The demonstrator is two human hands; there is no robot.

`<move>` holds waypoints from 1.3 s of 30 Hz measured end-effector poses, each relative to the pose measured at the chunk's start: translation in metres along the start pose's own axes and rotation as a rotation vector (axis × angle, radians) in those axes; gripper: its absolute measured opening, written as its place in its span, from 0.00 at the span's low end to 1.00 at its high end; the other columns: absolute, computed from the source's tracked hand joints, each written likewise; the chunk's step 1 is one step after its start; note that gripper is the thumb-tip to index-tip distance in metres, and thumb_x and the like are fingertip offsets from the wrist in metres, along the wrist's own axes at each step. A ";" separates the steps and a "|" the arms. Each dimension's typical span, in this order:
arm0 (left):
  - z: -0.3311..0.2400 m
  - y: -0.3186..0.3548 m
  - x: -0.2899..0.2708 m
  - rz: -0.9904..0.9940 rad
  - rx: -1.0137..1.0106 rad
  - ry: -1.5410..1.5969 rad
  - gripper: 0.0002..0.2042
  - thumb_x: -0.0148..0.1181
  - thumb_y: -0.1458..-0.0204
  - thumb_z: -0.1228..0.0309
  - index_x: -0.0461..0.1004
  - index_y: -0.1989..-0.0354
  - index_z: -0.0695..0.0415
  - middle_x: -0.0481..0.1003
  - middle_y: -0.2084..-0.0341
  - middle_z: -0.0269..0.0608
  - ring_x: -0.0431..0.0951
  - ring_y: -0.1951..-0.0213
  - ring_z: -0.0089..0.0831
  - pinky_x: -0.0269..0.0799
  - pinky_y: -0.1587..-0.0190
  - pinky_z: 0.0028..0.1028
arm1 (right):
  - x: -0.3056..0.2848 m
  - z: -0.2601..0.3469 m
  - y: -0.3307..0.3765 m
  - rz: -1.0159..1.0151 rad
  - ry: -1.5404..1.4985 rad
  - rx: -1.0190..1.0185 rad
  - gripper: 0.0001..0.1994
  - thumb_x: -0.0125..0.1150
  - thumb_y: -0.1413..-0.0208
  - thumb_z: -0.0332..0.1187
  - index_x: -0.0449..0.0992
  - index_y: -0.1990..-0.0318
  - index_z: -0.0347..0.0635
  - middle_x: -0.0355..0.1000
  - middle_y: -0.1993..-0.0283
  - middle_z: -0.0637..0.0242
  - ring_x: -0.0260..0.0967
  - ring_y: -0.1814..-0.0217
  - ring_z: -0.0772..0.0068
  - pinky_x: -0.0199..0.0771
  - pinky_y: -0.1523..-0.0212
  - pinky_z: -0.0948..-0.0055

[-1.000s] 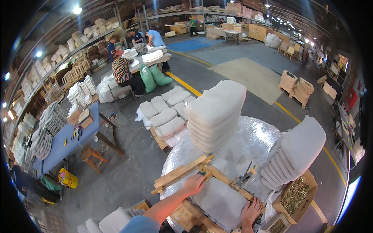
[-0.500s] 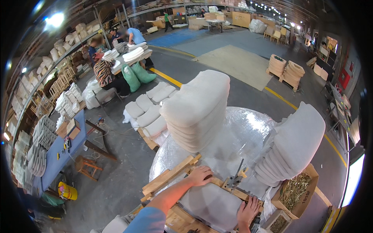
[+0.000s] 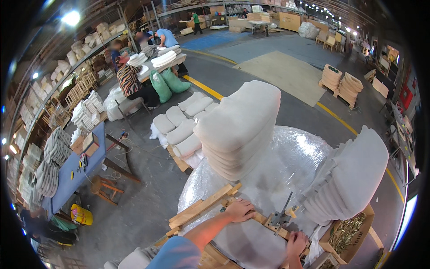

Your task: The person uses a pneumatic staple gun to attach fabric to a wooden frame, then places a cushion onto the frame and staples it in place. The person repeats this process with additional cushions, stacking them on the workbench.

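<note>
A fastening step on a padded seat panel (image 3: 251, 242) appears to be in hand. The wooden frame (image 3: 204, 208) is pressed down by the left hand (image 3: 239, 210), fingers spread flat and released, just ahead of the panel. The staple tool (image 3: 281, 217) stands beside the right hand (image 3: 296, 242), whose fingers are curled on the frame's edge. The frame's long axis runs from near left to far right. Steady downward pressure is probably called for next.

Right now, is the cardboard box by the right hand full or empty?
Partly full: the cardboard box holds a heap of small brass-coloured metal pieces, with its inner walls showing above them, beside the right hand.
</note>
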State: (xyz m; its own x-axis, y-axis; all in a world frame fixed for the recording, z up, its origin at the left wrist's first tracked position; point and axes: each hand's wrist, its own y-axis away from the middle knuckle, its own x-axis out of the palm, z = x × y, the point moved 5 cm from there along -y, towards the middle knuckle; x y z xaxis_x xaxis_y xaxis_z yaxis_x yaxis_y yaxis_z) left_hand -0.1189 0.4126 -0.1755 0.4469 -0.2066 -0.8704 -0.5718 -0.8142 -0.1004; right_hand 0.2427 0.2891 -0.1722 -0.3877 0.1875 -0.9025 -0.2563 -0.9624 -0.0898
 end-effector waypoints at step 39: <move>-0.004 -0.014 0.004 -0.002 -0.016 -0.028 0.18 0.54 0.28 0.48 0.78 0.53 0.51 0.78 0.58 0.41 0.77 0.48 0.42 0.66 0.39 0.42 | 0.020 -0.006 -0.004 -0.121 0.100 0.037 0.14 0.60 0.30 0.45 0.81 0.61 0.44 0.78 0.57 0.59 0.75 0.50 0.49 0.65 0.45 0.49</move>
State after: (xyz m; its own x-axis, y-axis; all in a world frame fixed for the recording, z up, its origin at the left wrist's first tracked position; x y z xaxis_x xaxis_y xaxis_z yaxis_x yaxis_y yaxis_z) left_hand -0.1066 0.4206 -0.1757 0.4287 -0.1896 -0.8833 -0.5599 -0.8231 -0.0950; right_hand 0.2413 0.2956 -0.1926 -0.2623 0.2789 -0.9238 -0.3289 -0.9258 -0.1862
